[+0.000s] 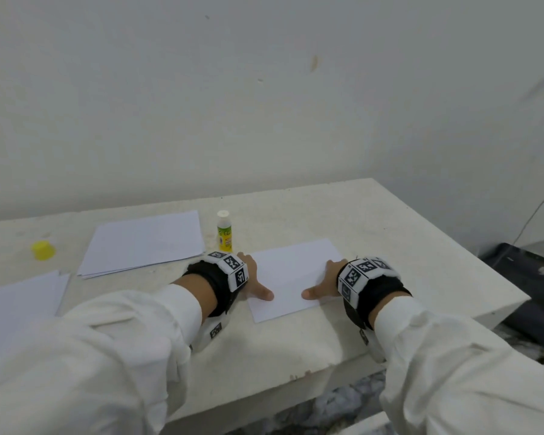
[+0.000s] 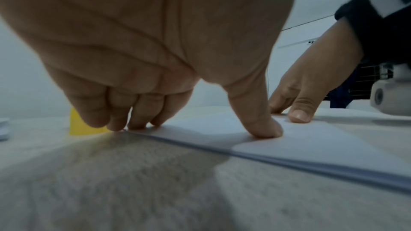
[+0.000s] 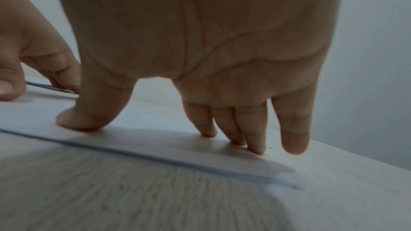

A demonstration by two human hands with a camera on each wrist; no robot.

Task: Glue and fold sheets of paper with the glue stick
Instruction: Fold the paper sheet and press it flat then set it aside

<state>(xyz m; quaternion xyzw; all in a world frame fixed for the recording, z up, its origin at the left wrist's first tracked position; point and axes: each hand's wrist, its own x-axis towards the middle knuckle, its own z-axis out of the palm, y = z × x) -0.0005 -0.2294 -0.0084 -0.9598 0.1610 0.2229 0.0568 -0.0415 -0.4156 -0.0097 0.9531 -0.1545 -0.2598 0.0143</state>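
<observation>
We're in a bare, makeshift workroom here, not a furnished office. A plain pale wall (image 1: pixel 264 89) carries scuffs and a rusty stain, and the work surface is a rough whitish slab table (image 1: pixel 374 215) with chipped edges. Marbled floor (image 1: pixel 336 400) shows below it, a thin cable (image 1: pixel 537 211) trails down the right, and a dark case (image 1: pixel 534 277) sits low beside the slab.
</observation>
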